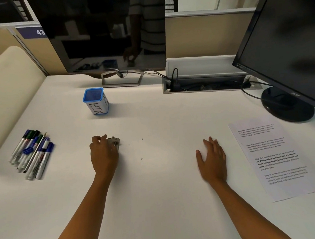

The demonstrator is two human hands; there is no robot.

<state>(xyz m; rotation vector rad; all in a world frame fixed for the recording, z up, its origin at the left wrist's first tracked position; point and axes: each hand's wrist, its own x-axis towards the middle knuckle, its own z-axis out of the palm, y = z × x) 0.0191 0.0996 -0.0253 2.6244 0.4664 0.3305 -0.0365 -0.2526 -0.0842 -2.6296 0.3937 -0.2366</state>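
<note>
I read "BIN" on two faces of the white label on the blue mesh cup (96, 102). The centre monitor (108, 29) bezel bears "DELL". The right monitor base (287, 107) bears "acer". The partition sign (33, 32) shows "43". The printed sheet (282, 185) has paragraphs that open "Village life is a peaceful".

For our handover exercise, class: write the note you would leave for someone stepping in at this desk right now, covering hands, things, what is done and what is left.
Left hand grips a small metal tool, perhaps a hole punch, on the desk.
Right hand lies flat on the desk, holding nothing.
Tiny white bits lie right of the tool; the blue holder marked BIN stands behind it.
Printed sheet far right, markers far left.
Done: unclear. Left: probably clearing the bits.
</note>
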